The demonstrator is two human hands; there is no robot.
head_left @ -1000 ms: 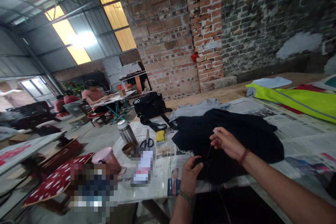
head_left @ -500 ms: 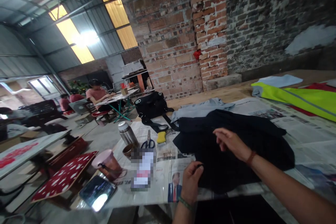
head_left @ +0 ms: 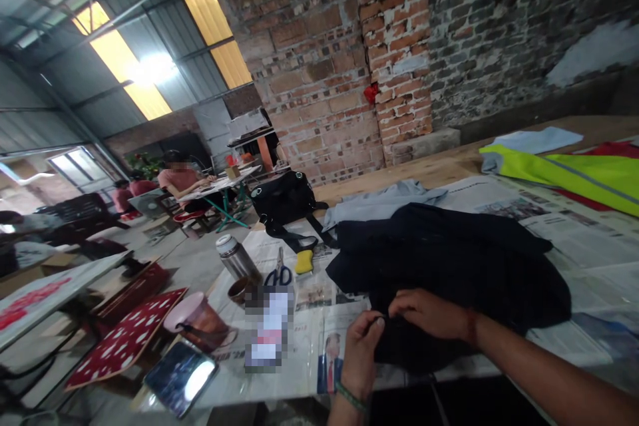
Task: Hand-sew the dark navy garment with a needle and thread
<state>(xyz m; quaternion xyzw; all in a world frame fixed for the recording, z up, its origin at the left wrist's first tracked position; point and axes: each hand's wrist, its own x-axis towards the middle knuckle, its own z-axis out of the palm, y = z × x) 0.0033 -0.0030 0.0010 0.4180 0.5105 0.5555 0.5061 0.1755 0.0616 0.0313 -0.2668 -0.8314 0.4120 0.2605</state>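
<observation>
A dark navy, nearly black garment (head_left: pixel 449 259) lies spread over the newspaper in front of me. My left hand (head_left: pixel 362 346) is closed at its near left edge, with the cloth pinched between thumb and fingers. Close beside it, my right hand (head_left: pixel 429 313) is over the garment, its bent fingers drawn together near my left fingertips. Anything between those right fingers is too small or hidden to make out. A grey cloth (head_left: pixel 379 203) lies just behind the garment.
Scissors (head_left: pixel 278 273), a yellow-handled object (head_left: pixel 304 261), a steel flask (head_left: pixel 237 258), a brown cup (head_left: pixel 240 291), a pink-lidded container (head_left: pixel 197 319) and a phone (head_left: pixel 180 376) stand or lie at left. A black bag (head_left: pixel 283 200) sits behind. A yellow vest (head_left: pixel 564 176) lies right. A person (head_left: pixel 182 183) sits farther off.
My right hand has come down and left from above the garment to beside my left hand. The left hand keeps its pinch. The view has shifted slightly.
</observation>
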